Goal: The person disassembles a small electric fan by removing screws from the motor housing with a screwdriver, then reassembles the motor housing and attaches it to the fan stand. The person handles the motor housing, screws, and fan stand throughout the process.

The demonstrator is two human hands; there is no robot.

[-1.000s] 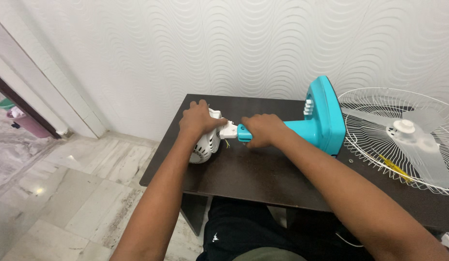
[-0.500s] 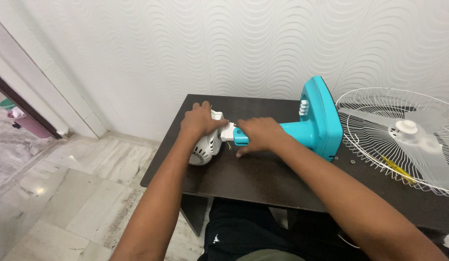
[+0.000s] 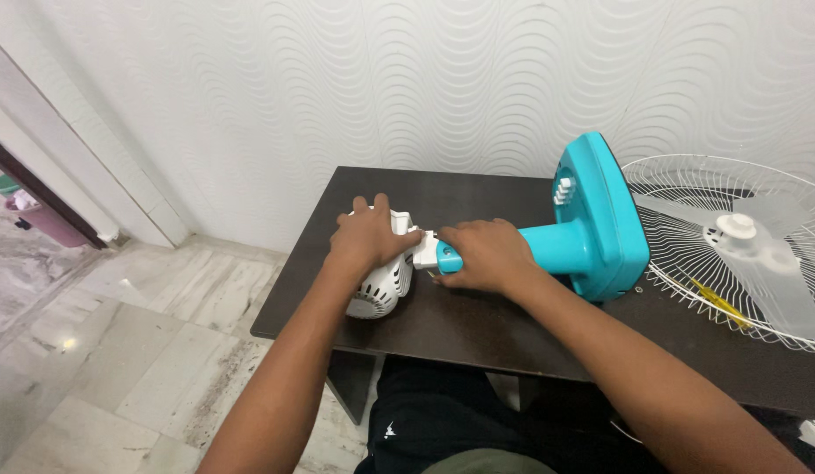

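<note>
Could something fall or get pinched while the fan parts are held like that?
Maybe. The white motor lies close to the table edge under the left hand, so it could slip off onto the floor. The right hand grips the blue stand right at the joint, where fingers might get pinched. The wire guard with its clear blades lies loose nearby, and an elbow could bump it.

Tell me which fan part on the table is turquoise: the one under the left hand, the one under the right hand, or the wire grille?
The stand under the right hand. The motor housing under the left hand is white, and the wire grille too.
</note>
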